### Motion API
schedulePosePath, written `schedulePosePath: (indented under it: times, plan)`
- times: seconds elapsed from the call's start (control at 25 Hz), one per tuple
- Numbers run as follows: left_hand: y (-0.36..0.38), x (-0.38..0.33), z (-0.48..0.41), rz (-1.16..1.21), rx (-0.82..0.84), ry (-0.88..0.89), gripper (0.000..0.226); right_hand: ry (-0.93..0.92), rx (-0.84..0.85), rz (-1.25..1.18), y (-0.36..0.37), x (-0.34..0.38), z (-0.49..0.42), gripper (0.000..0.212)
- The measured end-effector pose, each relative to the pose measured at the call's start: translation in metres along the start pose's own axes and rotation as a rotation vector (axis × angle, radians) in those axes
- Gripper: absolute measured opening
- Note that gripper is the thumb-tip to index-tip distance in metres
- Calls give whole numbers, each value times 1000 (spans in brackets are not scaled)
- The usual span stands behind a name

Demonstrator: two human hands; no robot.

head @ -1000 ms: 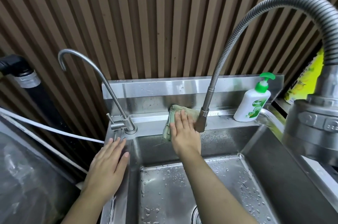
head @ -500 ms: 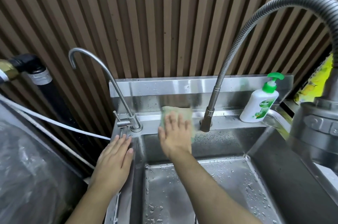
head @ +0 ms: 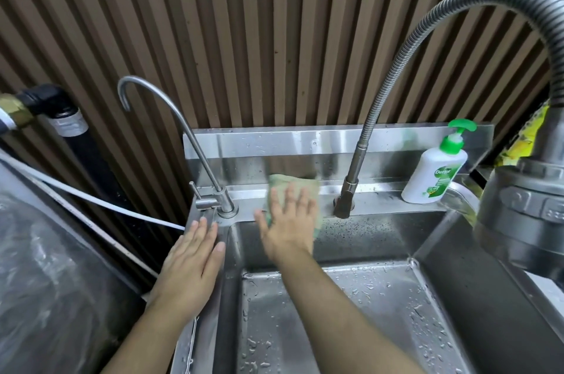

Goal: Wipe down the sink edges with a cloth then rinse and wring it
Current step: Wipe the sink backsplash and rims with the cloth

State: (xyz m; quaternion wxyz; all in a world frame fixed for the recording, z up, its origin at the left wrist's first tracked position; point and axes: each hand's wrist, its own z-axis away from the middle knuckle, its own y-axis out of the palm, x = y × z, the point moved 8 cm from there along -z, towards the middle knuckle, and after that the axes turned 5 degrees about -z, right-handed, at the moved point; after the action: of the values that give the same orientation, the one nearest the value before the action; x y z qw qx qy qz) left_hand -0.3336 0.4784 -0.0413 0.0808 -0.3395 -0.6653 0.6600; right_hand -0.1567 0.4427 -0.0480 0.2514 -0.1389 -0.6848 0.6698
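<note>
A pale green cloth lies on the back ledge of the steel sink, between the two taps. My right hand presses flat on the cloth with fingers spread and straight, covering most of it. My left hand rests flat on the sink's left rim, fingers straight, just in front of the small gooseneck tap. The basin floor is wet with droplets.
A flexible hose tap rises from the ledge right of the cloth; its large spray head hangs at the right. A soap pump bottle stands at the ledge's right end. A white hose and black pipe run at the left.
My right hand has slid the cloth leftward along the back ledge, away from the hose tap's base toward the small tap. The left hand stays on the left rim.
</note>
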Motion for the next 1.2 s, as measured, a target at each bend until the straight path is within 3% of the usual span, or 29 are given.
schedulePosePath:
  times: [0.08,0.16,0.28,0.36,0.52,0.56,0.6,0.64,0.68,0.8,0.92,1.0,1.12,1.2]
  plan:
    - [3,0,1,-3,15,1,86,-181,51,-19,7,40,2,63]
    - [3,-1,1,-19,23,-1,85,-279,33,-7,4,31,1,67]
    - [1,-1,2,-20,28,-7,86,-135,15,-27,1,-35,0,67]
    - [1,-2,2,-10,17,3,92,-52,1,-228,-9,-55,4,53]
    - [-1,-1,2,-16,-9,9,104,189,-324,-1090,-54,-48,26,38]
    - [-2,-2,2,-22,-11,14,104,173,-494,-1272,-73,-46,32,43]
    - [-3,-3,1,-23,-15,17,105,72,-675,-1278,-95,-41,35,48]
    - [-4,-4,1,-25,-16,19,105,-81,-802,-1128,-114,-32,34,51]
    - [-5,-5,1,-28,-18,23,106,-222,-815,-914,-122,-18,26,53]
    - [-4,-7,2,-37,-40,35,105,-369,-459,-204,-85,7,-28,58]
    - [-5,-5,0,-46,-71,49,102,-764,-469,43,-76,38,-45,48]
    - [-4,-5,1,-41,-60,49,104,-1000,-512,236,-67,79,-50,54]
    - [-7,-6,0,-59,-88,52,99,-929,-578,457,-62,121,-61,61]
    - [-8,-9,-1,-46,-100,48,98,-896,-604,492,-58,97,-62,60]
